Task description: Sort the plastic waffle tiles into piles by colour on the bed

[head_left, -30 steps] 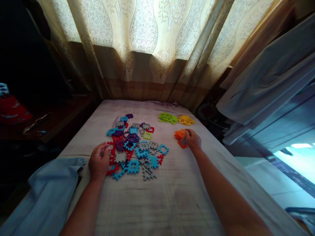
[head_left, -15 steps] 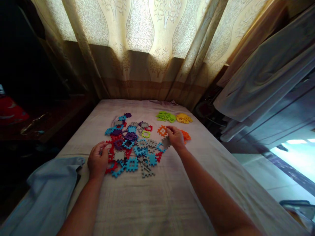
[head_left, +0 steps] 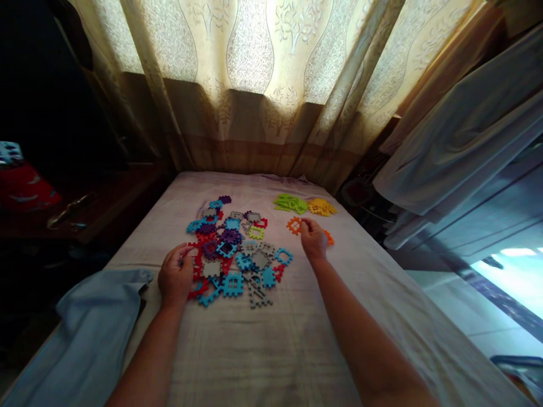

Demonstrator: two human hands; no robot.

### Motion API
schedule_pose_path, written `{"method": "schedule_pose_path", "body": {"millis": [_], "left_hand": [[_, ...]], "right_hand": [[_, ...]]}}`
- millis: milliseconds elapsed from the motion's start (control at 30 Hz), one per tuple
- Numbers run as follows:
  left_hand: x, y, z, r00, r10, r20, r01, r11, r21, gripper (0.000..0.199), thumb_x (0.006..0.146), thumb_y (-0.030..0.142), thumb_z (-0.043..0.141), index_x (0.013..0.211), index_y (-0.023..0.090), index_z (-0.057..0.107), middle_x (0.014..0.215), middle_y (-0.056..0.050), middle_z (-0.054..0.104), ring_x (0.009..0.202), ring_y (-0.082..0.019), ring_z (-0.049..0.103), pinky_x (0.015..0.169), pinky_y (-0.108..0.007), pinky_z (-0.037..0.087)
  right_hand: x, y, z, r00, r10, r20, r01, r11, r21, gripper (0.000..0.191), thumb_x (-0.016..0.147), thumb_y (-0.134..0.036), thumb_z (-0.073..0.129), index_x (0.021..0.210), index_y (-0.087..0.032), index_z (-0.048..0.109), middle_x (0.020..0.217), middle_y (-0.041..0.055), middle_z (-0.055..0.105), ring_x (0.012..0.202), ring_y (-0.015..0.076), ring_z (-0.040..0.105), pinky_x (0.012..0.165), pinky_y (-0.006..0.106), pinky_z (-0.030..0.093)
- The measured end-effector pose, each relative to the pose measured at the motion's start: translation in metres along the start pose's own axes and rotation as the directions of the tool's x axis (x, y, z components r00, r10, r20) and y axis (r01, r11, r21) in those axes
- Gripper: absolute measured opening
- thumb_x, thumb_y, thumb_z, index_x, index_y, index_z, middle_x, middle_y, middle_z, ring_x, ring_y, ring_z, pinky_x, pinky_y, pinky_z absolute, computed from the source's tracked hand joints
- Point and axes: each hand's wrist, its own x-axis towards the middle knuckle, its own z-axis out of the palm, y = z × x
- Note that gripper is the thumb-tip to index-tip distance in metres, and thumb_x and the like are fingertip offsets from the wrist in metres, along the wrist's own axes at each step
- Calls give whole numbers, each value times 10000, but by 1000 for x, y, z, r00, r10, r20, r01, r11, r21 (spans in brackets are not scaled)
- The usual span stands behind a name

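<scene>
My right hand pinches an orange interlocking tile with a window-like cross in it. Part of an orange pile shows behind that hand. At the left edge of the mixed heap, my left hand is curled, with a small dark bit between its fingers that I cannot make out. Red tiles lie right beside it. The heap also has a blue window tile, a purple tile, a grey tile and a lime frame tile.
Farther back on the bed sheet sit a green tile pile and a yellow tile pile. Light blue cloth lies at the left edge. A curtain hangs behind, and clothes hang on the right.
My right hand has moved slightly right with the orange tile. A grey tile that was under that hand now lies on the heap. My left hand stays beside the heap.
</scene>
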Motion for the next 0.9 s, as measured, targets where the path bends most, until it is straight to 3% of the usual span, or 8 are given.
{"method": "schedule_pose_path", "body": {"millis": [133, 267, 400, 567, 900], "left_hand": [[0, 0, 1, 1000, 5, -6, -5, 1000, -6, 287, 803, 404, 491, 893, 223, 696, 1099, -72, 717, 1002, -243, 665, 905, -374, 512], [0, -2, 0, 1000, 27, 16, -27, 1000, 4, 255, 809, 368, 504, 908, 229, 694, 1114, -59, 712, 994, -230, 664, 923, -360, 507], [0, -4, 0, 999, 34, 6, -34, 999, 16, 254, 812, 370, 507, 909, 229, 695, 1106, -58, 715, 989, -229, 664, 901, -356, 515], [1, -6, 1, 999, 42, 8, -43, 999, 25, 244, 816, 381, 519, 895, 234, 697, 1103, -51, 715, 988, -223, 663, 917, -356, 515], [-1, -4, -2, 999, 33, 38, -35, 998, 61, 254, 830, 385, 509, 918, 243, 700, 1132, -39, 709, 1026, -223, 664, 954, -364, 513]], "right_hand": [[17, 40, -22, 997, 71, -11, -71, 966, -249, 417, 879, -303, 396, 1113, -154, 707, 1166, 158, 673, 1088, 281, 598, 963, 416, 447], [9, 56, -20, 999, 22, -26, -30, 920, -390, 487, 891, -416, 470, 1294, -188, 621, 1435, 170, 491, 1289, 316, 464, 1037, 495, 382], [4, 56, -11, 974, -115, 197, 200, 843, -499, 531, 892, -497, 516, 1375, -281, 552, 1550, 128, 365, 1417, 336, 307, 1093, 586, 269], [22, 61, -10, 931, -135, 338, 307, 790, -531, 467, 938, -438, 446, 1366, -289, 560, 1520, 120, 424, 1392, 317, 340, 1060, 550, 326], [80, 107, -17, 984, 78, 162, 37, 794, -606, 459, 935, -405, 409, 1320, -243, 598, 1433, 144, 495, 1283, 313, 420, 993, 529, 389]]}}
